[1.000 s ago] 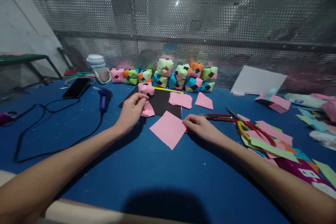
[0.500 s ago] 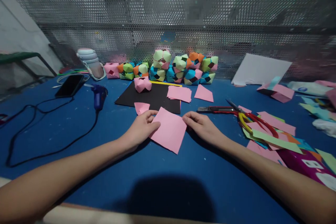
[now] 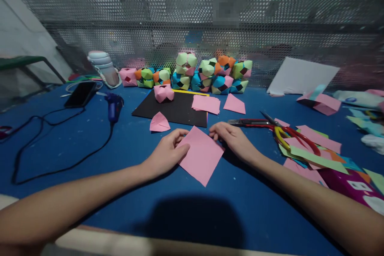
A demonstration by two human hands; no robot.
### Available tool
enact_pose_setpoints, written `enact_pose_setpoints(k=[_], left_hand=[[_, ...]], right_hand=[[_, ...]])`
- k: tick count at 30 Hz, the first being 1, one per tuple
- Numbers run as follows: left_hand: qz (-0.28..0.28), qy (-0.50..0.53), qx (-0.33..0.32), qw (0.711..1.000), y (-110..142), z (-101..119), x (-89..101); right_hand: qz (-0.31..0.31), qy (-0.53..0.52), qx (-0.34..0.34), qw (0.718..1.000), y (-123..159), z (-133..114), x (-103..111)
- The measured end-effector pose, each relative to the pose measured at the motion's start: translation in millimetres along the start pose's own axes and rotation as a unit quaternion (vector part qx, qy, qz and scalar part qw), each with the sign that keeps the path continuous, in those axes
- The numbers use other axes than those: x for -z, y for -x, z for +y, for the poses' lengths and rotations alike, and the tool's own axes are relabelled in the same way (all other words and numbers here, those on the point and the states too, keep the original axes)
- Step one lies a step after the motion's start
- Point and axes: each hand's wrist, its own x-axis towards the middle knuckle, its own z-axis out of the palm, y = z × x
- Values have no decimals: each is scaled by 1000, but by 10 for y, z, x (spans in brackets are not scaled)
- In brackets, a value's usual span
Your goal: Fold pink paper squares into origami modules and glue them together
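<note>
A square of pink paper (image 3: pixel 202 158) is tilted toward me above the blue table, one corner pointing down. My left hand (image 3: pixel 168 152) is closed on its left side, thumb on the face and fingers behind. My right hand (image 3: pixel 235 140) has its fingers curled at the upper right edge of the sheet, closed on it; part of the grip is hidden. Just beyond my left fingers lies a folded pink paper piece (image 3: pixel 160 122). Farther back, a stack of pink squares (image 3: pixel 205 104) overlaps a black sheet (image 3: pixel 168 110), where a pink folded-paper ball (image 3: pixel 163 93) also sits.
Colourful folded-paper balls (image 3: pixel 207 76) line the back by a perforated metal panel (image 3: pixel 150 12). Left are a blue glue gun (image 3: pixel 113 108), its cord, a phone (image 3: pixel 81 94) and a bottle (image 3: pixel 104 70). Right are a cutter (image 3: pixel 247 123), scissors (image 3: pixel 285 138) and paper scraps (image 3: pixel 319 138).
The pink square has turned and come slightly nearer and to the right. My right fingers have shifted from its right corner to the upper right edge. The folded pink piece is more exposed.
</note>
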Motion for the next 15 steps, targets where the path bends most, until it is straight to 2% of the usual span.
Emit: enact_pose_setpoints(k=[2, 4, 6, 8, 9, 11, 13, 15], left_hand=[[2, -37, -18, 999, 4, 7, 10], [23, -96, -58, 993, -15, 63, 71], [78, -168, -127, 974, -78, 163, 212], [159, -246, -179, 939, -191, 263, 433], [193, -281, -178, 923, -261, 296, 562], [202, -339, -114, 912, -405, 299, 815], [148, -367, -47, 917, -521, 221, 1013], [94, -374, -9, 923, -593, 103, 1119]], right_hand=[[-62, 21, 2, 998, 27, -13, -15], [-92, 25, -11, 995, 33, 6, -24], [-95, 23, -19, 995, 25, 39, -27], [-93, 20, -22, 995, 15, 64, -26], [-94, 21, -22, 995, 14, 70, -26], [-99, 29, -17, 994, 18, 69, -29], [-103, 42, -12, 994, 29, 62, -35], [-107, 54, -7, 993, 39, 56, -41]])
